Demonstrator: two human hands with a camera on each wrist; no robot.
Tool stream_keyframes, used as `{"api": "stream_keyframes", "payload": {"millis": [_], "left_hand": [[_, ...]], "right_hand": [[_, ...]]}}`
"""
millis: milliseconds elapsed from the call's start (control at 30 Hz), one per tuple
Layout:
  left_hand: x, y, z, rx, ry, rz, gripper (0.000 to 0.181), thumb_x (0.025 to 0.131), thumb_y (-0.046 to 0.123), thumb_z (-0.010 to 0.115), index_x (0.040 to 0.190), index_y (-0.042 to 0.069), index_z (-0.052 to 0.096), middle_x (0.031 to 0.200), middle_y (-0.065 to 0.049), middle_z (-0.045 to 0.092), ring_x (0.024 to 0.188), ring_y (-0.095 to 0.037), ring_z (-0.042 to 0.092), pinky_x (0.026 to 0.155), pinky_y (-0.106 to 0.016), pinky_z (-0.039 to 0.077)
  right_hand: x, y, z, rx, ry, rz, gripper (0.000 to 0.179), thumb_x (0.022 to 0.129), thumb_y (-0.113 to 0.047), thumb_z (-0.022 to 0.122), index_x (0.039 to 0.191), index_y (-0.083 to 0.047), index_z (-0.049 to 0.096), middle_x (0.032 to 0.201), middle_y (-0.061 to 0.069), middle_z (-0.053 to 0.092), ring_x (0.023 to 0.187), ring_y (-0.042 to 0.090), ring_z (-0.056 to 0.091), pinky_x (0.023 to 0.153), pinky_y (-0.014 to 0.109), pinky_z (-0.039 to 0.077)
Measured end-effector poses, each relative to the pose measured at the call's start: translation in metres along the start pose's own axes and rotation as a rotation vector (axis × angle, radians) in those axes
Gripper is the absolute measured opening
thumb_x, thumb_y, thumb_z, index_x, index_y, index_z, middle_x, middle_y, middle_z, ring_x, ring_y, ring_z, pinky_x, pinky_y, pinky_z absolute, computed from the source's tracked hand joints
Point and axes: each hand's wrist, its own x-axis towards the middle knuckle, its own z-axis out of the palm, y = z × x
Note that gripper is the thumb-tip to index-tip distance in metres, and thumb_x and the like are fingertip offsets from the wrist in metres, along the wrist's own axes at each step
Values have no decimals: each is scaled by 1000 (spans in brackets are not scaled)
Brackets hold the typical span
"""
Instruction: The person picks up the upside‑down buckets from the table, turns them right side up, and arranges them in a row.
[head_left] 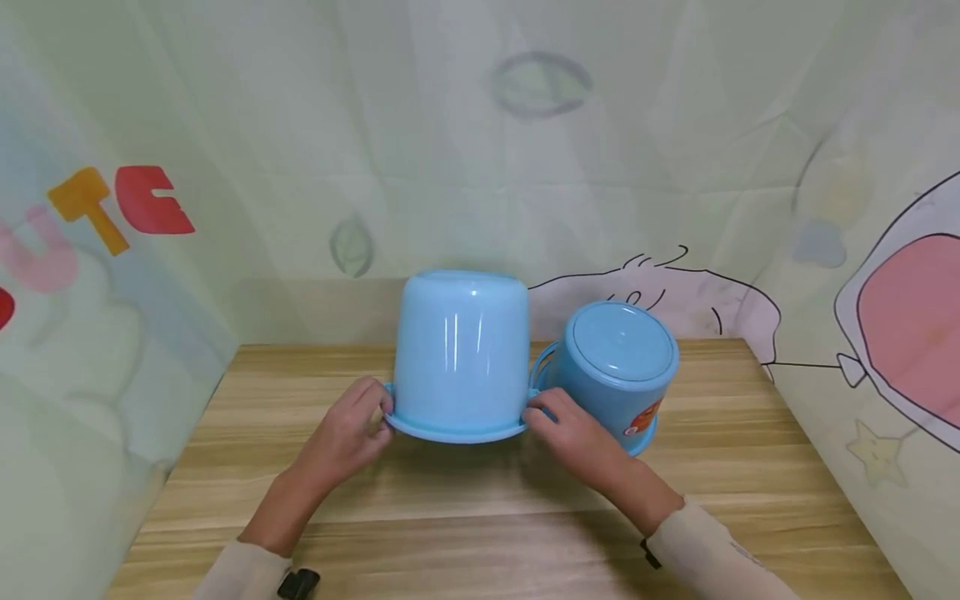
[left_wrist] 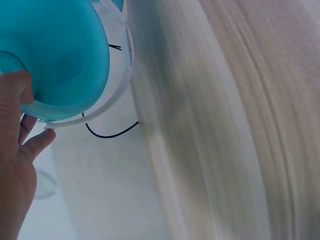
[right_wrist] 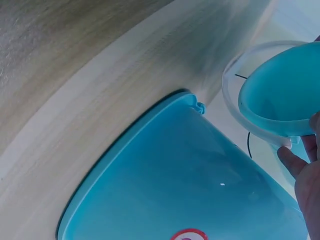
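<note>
A light blue bucket (head_left: 461, 358) hangs upside down above the table, its base up and its mouth down. My left hand (head_left: 348, 429) grips its rim at the left, and my right hand (head_left: 576, 435) grips the opposite side. In the left wrist view the blue inside (left_wrist: 70, 55) shows, with a pale, see-through handle (left_wrist: 127, 65) looping below the mouth. To the right a second blue bucket (head_left: 622, 346) stands upside down on the table, close behind my right hand. It bears a red sticker (head_left: 643, 418).
The wooden table (head_left: 465, 542) reaches back to a printed cloth backdrop (head_left: 450, 125), which also rises at both sides. Rim down, the second bucket takes up the table right of centre, its handle (head_left: 542, 367) sticking out to the left.
</note>
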Motion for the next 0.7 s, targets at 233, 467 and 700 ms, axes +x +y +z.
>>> {"api": "stream_keyframes", "payload": {"millis": [233, 467, 700], "left_hand": [[6, 5, -4, -36, 6, -36, 37, 63, -19, 70, 88, 3, 55, 92, -4, 58, 88, -14, 58, 78, -17, 52], [11, 7, -9, -31, 29, -27, 33, 65, -16, 68, 89, 2, 56, 93, -6, 61, 88, -17, 60, 75, -26, 55], [18, 9, -15, -8, 46, -24, 32, 68, -15, 71, 92, 1, 57, 94, -8, 63, 88, -19, 62, 75, -30, 57]], "right_hand": [[1, 0, -10, 46, 16, 43, 19, 104, -2, 49, 122, 0, 56, 115, 10, 59, 105, 20, 57, 88, 32, 57], [5, -1, -15, 62, 64, 49, 21, 100, 2, 48, 120, 0, 55, 111, 9, 58, 101, 19, 56, 84, 32, 56], [11, 1, -17, 14, 147, 32, 17, 105, -1, 44, 111, -1, 60, 107, 10, 61, 98, 21, 60, 82, 32, 59]]}}
